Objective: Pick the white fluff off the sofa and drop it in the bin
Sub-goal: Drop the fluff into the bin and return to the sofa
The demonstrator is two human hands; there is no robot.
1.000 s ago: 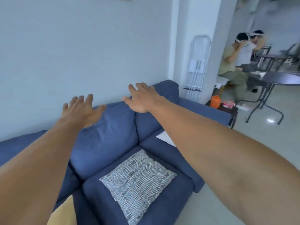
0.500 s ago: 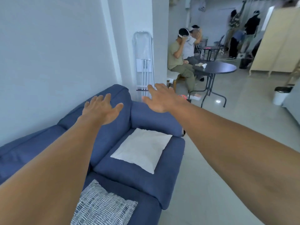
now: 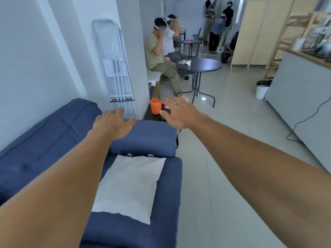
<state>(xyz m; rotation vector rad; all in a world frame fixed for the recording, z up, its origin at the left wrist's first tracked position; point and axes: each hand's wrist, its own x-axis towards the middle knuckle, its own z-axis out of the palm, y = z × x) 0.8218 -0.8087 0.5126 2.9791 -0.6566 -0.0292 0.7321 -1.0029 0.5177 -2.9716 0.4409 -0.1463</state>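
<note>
Where the white cushion [image 3: 129, 187] meets the armrest [image 3: 148, 136] of the blue sofa [image 3: 44, 140], a couple tufts of white fluff [image 3: 130, 154] sit in the crease. The left hand [image 3: 114, 124] hovers over that armrest, the right hand [image 3: 180, 115] just past it by an orange container [image 3: 155, 106], both spread wide and empty. And the white bin [image 3: 261, 91] is well apart, across the floor.

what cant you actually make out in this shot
Head view:
white fluff: tiny specks above the pillow, too small to count.
red-and-white item beside the orange cup: mostly behind the right hand.
sofa: left forearm covers much of its seat; bottom edge cuts off the rest.
bin: too far to tell whether its lid is open.
</note>
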